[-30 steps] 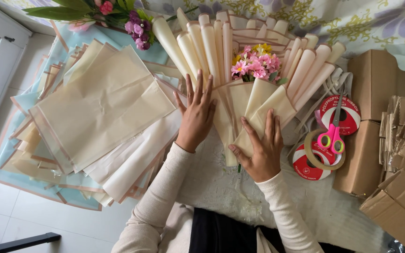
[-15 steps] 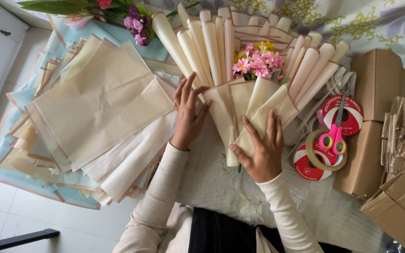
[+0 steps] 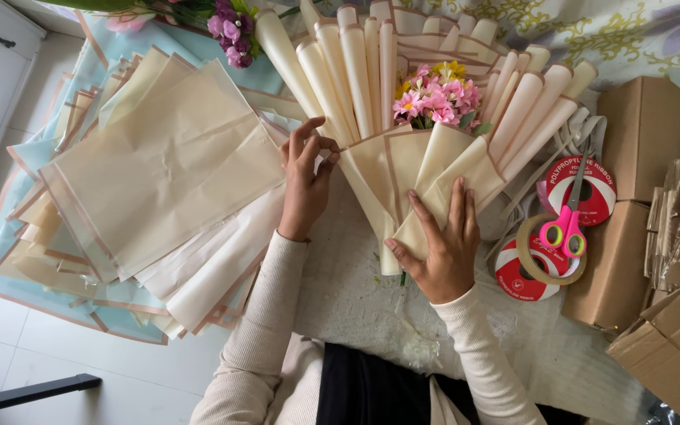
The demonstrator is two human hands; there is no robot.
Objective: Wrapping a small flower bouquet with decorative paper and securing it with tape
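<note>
A bouquet of small pink and yellow flowers (image 3: 437, 96) lies wrapped in cream paper with tan edges (image 3: 403, 169), fanned with several rolled paper tubes behind it. My left hand (image 3: 306, 177) pinches the left edge of the wrapping between its fingertips. My right hand (image 3: 442, 244) lies flat, pressing down the lower folds of the wrap near the stem end. Both sleeves are cream knit.
A stack of cream wrapping sheets (image 3: 159, 169) on light blue sheets lies at the left. Purple and pink flowers (image 3: 230, 27) rest at the top. Pink-handled scissors (image 3: 564, 228) sit on ribbon spools and a tape roll (image 3: 548, 256). Cardboard boxes (image 3: 639, 134) stand at the right.
My left hand has gone from lying flat with spread fingers on the wrap to pinching its left edge. My right hand has stayed pressed on the lower folds.
</note>
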